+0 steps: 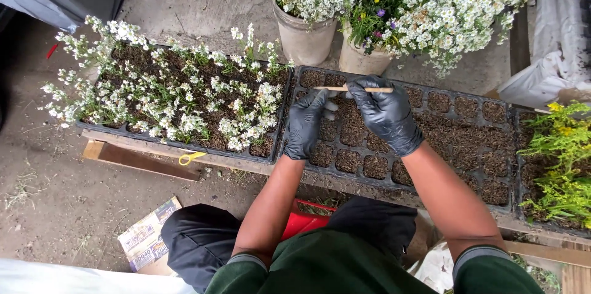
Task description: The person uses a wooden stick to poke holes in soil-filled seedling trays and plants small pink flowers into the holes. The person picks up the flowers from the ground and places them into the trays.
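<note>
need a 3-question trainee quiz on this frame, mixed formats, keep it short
1. True or false: both hands wear black gloves.
2. What does the right hand hold? A) wooden stick B) trowel C) pot
3. Which tray lies under the left hand: the flowering tray or the soil-filled tray?

Key: 1 true; 2 A, the left hand touches the stick's other end; 3 the soil-filled tray.

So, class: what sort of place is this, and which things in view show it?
Probably a plant nursery's outdoor work area: a black plastic seedling tray filled with soil, a matching tray of white-flowering seedlings, and grey round pots of white flowers on concrete.
</note>
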